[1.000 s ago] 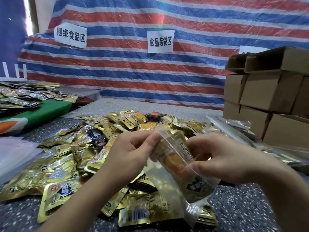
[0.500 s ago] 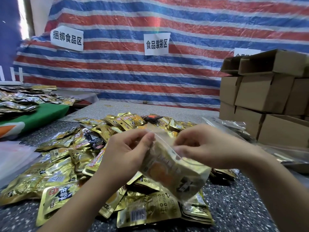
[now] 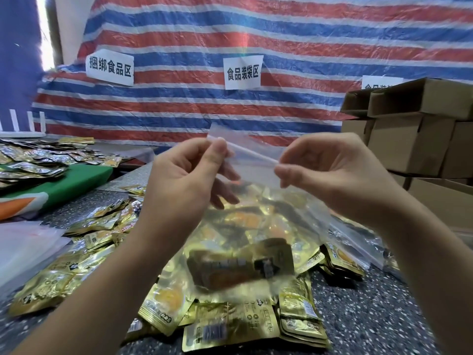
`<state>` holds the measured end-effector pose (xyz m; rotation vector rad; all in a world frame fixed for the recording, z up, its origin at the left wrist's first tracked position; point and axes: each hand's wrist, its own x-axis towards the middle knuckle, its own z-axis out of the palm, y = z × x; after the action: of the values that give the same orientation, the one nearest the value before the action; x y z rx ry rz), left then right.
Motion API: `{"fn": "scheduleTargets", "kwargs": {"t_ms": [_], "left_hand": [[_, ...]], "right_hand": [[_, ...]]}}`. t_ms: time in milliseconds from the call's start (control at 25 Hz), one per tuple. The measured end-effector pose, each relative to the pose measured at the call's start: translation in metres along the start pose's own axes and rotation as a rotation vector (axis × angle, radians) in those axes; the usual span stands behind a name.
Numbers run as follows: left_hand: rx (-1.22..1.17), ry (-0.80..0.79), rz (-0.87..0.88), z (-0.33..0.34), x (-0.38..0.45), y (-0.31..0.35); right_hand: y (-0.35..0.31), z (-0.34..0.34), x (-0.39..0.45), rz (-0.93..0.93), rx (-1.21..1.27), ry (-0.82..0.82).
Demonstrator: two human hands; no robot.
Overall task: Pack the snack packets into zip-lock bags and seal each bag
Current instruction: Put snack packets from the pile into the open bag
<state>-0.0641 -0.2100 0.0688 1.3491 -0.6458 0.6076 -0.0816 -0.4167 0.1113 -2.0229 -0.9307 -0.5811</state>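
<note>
Behind, striped tarp [image 3: 281, 34]; speckled tabletop [image 3: 371, 316]

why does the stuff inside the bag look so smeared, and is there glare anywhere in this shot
Head view: the zip-lock bag held up by the left hand and right hand is motion-blurred, smearing the packets inside; blown-out daylight at the window gap; wide-angle bending at the cardboard boxes.

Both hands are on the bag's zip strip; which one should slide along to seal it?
Probably the right hand: it pinches one end of the zip-lock bag, while the left hand anchors the other end.
</note>
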Motion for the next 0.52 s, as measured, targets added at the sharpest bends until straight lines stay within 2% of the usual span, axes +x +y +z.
{"fn": "scheduleTargets", "kwargs": {"t_ms": [80, 200, 320, 520], "left_hand": [[0.023, 0.007, 0.027, 0.0, 0.004, 0.001], [0.077, 0.04, 0.005, -0.002, 0.004, -0.01], [0.098, 0.071, -0.08, -0.009, -0.003, -0.027], [0.104, 0.09, -0.241, -0.029, -0.011, -0.056]], "right_hand": [[0.0, 0.0, 0.006, -0.023, 0.019, 0.036], [0.006, 0.005, 0.01, 0.025, 0.0, 0.005], [0.019, 0.016, 0.009, 0.085, 0.011, 0.0], [0.056, 0.035, 0.005, 0.229, 0.008, 0.112]]}}
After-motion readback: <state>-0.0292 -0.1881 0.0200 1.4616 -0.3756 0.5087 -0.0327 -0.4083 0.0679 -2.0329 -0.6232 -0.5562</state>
